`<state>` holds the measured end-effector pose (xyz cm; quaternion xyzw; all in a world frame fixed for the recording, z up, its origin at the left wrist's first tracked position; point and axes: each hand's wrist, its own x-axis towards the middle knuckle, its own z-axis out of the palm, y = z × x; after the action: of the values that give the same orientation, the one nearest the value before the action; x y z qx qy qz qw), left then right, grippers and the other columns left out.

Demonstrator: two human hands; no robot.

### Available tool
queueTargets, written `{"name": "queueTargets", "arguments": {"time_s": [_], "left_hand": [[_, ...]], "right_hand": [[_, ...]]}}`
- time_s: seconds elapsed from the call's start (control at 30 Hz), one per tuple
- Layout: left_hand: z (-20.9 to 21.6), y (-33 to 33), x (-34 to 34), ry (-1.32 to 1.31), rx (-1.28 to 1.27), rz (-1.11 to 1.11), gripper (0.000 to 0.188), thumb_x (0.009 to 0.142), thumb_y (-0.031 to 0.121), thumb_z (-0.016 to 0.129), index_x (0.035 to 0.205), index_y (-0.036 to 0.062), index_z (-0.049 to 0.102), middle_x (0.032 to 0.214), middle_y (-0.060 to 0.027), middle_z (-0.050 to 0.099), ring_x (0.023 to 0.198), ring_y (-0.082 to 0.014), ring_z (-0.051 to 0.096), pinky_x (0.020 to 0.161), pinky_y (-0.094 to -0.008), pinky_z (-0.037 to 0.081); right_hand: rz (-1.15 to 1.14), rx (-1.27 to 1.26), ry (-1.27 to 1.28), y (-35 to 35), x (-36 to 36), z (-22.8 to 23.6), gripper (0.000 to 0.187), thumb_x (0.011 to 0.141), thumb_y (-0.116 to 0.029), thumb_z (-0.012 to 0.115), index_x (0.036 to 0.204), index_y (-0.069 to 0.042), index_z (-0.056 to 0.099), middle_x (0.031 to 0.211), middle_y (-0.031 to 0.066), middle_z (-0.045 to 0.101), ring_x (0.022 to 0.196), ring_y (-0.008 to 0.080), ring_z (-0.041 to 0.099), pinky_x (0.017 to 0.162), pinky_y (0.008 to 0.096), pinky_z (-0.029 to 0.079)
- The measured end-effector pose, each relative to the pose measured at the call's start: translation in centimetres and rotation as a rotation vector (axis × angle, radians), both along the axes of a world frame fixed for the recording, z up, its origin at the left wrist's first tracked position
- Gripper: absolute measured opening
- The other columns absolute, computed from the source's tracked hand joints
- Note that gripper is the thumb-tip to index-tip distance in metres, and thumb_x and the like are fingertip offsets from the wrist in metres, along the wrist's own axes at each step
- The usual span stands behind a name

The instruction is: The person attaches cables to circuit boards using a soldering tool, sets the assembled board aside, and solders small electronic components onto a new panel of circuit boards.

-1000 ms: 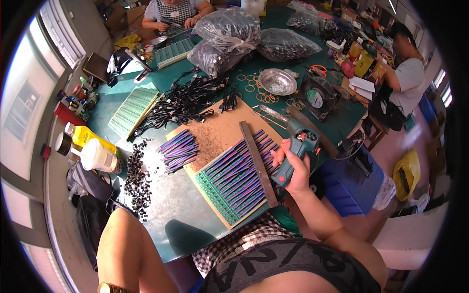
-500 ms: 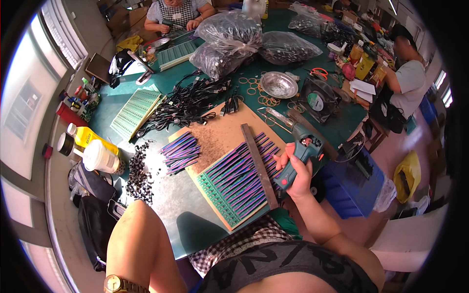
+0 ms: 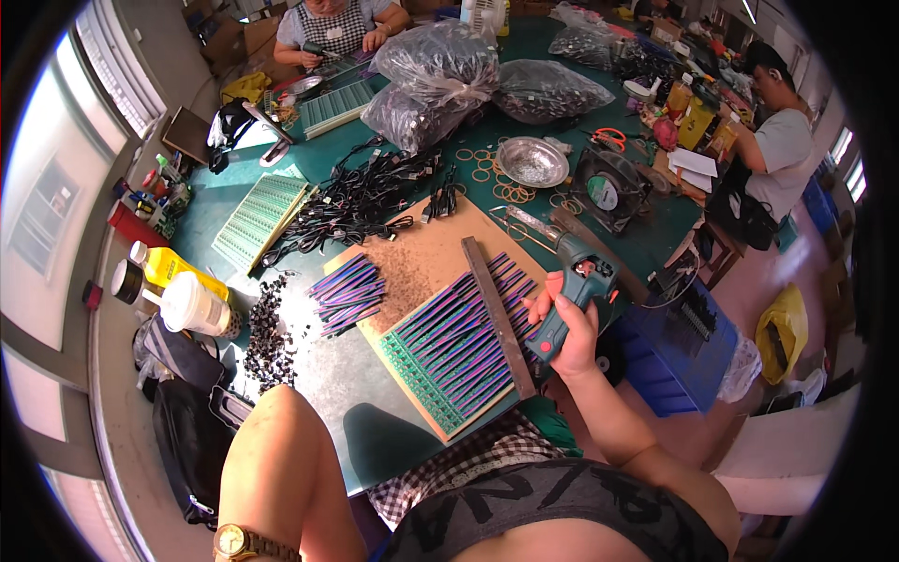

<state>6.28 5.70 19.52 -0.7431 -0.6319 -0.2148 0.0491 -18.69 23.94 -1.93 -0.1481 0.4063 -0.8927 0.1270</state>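
Note:
My right hand (image 3: 573, 339) is closed round the grip of a dark green pistol-shaped power tool (image 3: 582, 281) with a red button, held above the board's right edge. Just left of it lies a panel of small green circuit boards (image 3: 419, 382) with rows of purple and blue wires (image 3: 459, 328). A rusty metal bar (image 3: 496, 317) lies across the wires. Farther left, a loose bundle of similar wires (image 3: 348, 293) rests on the brown board (image 3: 412, 262). My left arm (image 3: 286, 440) is bent, with a gold watch (image 3: 230, 540) at the wrist; its hand is out of view.
Small black parts (image 3: 270, 328) lie beside a white cup (image 3: 194, 304) and yellow bottle (image 3: 173, 265). Behind are black cables (image 3: 361, 201), green panels (image 3: 260, 215), a metal bowl (image 3: 532, 162), a fan (image 3: 609, 190) and bags (image 3: 440, 66). Two persons work across the table.
The left forearm and watch have shifted slightly right and the view has moved a little. My right hand keeps its hold on the tool, nearly still.

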Motion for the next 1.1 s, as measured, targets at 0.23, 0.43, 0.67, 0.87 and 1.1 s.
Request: {"name": "queueTargets", "arguments": {"time_s": [0.23, 0.43, 0.67, 0.87, 1.1], "left_hand": [[0.0, 0.4, 1.3, -0.028, 0.020, -0.003, 0.021, 0.090, 0.024, 0.048, 0.094, 0.0103, 0.063, 0.097, -0.0022, 0.058, 0.091, -0.0220, 0.058, 0.073, -0.0421, 0.047], [0.9, 1.3, 3.4, -0.094, 0.032, -0.017, 0.021, 0.090, 0.025, 0.048, 0.093, 0.0107, 0.063, 0.096, -0.0017, 0.058, 0.090, -0.0219, 0.058, 0.072, -0.0421, 0.048], [0.6, -1.8, -1.0, -0.324, -0.015, -0.113, 0.029, 0.085, 0.026, 0.060, 0.099, 0.0007, 0.058, 0.098, -0.0120, 0.057, 0.090, -0.0281, 0.059, 0.079, -0.0417, 0.047], [-7.2, -5.8, -11.5, -0.794, -0.065, 0.222, 0.091, 0.075, 0.054, 0.069, 0.140, -0.0013, 0.036, 0.141, -0.0264, 0.034, 0.128, -0.0412, 0.038, 0.104, -0.0441, 0.037], [-14.7, -3.9, -11.6, -0.490, -0.667, 1.147, 0.134, 0.047, 0.073, 0.071, 0.151, 0.0153, 0.010, 0.155, -0.0238, 0.001, 0.142, -0.0463, 0.000, 0.110, -0.0601, 0.016]], "right_hand": [[0.006, 0.018, -0.008, 0.1, -0.1, -0.2, 0.030, 0.088, -0.015, 0.054, 0.114, -0.004, 0.048, 0.079, 0.0078, 0.054, 0.069, 0.0204, 0.057, 0.086, 0.0417, 0.044], [-0.012, 0.036, 0.023, 0.1, 0.1, -0.1, 0.031, 0.087, -0.014, 0.053, 0.115, -0.001, 0.050, 0.079, 0.0076, 0.054, 0.072, 0.0199, 0.056, 0.096, 0.0417, 0.040], [0.042, 0.130, 0.042, -0.5, 0.4, 0.0, 0.029, 0.088, -0.012, 0.051, 0.115, -0.001, 0.050, 0.085, 0.0095, 0.054, 0.080, 0.0200, 0.054, 0.079, 0.0350, 0.047], [0.032, 0.121, 0.058, -0.7, 0.9, -0.2, 0.030, 0.088, -0.011, 0.056, 0.115, 0.000, 0.047, 0.083, 0.0090, 0.056, 0.077, 0.0208, 0.060, 0.075, 0.0349, 0.050], [0.026, 0.093, 0.063, -0.9, 1.4, -0.1, 0.030, 0.086, -0.008, 0.055, 0.114, 0.001, 0.048, 0.084, 0.0098, 0.057, 0.077, 0.0216, 0.061, 0.074, 0.0355, 0.051]]}}
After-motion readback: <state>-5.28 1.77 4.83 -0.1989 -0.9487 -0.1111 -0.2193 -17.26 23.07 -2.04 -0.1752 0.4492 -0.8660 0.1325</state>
